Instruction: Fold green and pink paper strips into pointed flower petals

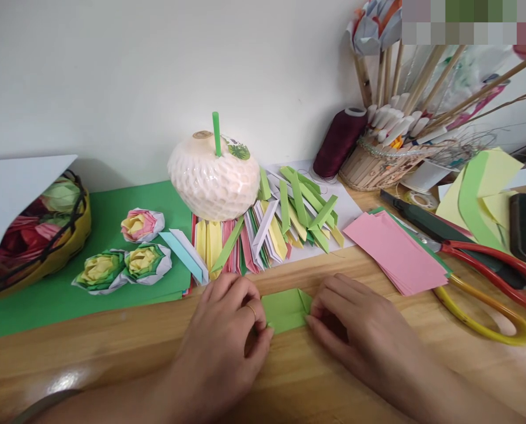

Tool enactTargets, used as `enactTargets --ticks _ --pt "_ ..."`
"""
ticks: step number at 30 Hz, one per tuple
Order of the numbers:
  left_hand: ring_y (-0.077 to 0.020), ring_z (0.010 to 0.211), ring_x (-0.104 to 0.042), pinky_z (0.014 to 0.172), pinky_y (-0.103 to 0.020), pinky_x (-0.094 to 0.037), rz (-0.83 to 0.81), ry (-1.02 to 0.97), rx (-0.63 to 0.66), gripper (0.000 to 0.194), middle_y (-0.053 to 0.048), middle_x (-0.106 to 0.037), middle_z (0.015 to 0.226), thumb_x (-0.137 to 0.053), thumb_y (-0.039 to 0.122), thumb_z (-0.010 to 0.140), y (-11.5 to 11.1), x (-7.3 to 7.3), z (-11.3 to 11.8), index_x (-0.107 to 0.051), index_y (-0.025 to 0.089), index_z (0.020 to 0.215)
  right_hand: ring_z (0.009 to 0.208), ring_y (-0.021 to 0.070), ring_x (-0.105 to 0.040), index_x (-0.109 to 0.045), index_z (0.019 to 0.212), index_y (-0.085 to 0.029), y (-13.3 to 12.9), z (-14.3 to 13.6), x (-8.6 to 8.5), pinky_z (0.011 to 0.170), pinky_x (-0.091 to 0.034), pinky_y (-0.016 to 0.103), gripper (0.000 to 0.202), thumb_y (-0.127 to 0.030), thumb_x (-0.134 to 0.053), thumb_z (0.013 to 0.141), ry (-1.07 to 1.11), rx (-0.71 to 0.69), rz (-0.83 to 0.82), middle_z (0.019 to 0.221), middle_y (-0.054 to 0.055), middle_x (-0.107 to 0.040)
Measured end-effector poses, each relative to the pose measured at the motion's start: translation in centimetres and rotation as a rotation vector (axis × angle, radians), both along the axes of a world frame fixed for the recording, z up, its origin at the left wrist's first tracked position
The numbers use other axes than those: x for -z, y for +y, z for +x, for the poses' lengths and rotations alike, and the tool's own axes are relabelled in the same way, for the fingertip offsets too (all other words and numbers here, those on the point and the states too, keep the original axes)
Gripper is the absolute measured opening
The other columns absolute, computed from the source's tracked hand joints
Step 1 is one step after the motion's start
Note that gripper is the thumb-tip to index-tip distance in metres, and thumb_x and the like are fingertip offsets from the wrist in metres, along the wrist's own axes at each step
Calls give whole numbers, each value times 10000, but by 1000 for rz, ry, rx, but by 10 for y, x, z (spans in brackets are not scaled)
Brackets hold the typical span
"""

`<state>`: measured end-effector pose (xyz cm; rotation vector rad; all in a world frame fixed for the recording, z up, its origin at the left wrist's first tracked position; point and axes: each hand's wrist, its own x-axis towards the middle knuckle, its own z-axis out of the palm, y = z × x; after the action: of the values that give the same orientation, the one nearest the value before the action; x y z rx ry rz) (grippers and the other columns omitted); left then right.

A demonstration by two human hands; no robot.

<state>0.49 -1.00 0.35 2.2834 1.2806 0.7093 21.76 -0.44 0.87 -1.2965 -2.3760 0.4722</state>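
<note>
A small green paper (285,312) lies on the wooden table between my hands, with a folded corner at its right end. My left hand (234,330) pinches its left end between thumb and fingers. My right hand (355,321) has thumb and fingertips closed on the folded right end. Just behind are many folded strips in green, yellow, pink and white (300,206). A blue folded strip (182,256) lies left of them. To the right, a stack of pink paper rectangles (398,250) rests on the table.
Behind the strips stands a white textured coconut (214,176) with a green straw. Paper flowers (146,262) sit on green sheets, beside a yellow basket (80,227). Rightward are scissors (488,253), a cutter (415,218), dark thread (340,141) and a woven basket (364,165).
</note>
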Motion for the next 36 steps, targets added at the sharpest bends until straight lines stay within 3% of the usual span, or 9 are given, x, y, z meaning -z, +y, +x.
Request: enactTargets --ticks 4,25,28,32,36 --pt "-220 869 -443 776 -413 -364 -30 40 -1 140 -35 -537 840 -513 133 829 -1 -2 0 -510 167 693 639 169 -482 -487 707 -187 0 0 -2 584 -347 280 156 -122 -500 848 -31 3 2 697 11 -519" --pt "-237 836 -432 740 -426 -396 161 179 6 134 -67 -518 841 -449 146 846 -2 -3 0 -491 168 720 644 168 -467 -476 763 -184 2 5 -4 602 -326 286 104 -155 -494 861 -74 -28 -13 731 13 -527" --pt "-214 809 -436 718 -372 -398 261 193 15 148 -53 -526 851 -450 138 862 -2 -3 1 -534 184 750 664 162 -469 -501 792 -176 4 7 -6 631 -319 296 161 -157 -413 925 -72 -135 53 763 22 -539" --pt "-185 838 -457 766 -318 -380 538 123 -13 232 -12 -556 809 -482 203 931 -3 4 5 -593 219 728 700 167 -463 -584 857 -175 6 10 -9 633 -287 310 362 -181 -255 1008 -102 -384 213 777 30 -562" --pt "-162 837 -472 782 -309 -344 651 157 76 161 24 -598 749 -571 225 923 -5 9 3 -628 214 772 683 172 -444 -622 934 -148 7 12 -11 614 -268 323 392 -183 -239 1012 -109 -459 228 752 39 -578"
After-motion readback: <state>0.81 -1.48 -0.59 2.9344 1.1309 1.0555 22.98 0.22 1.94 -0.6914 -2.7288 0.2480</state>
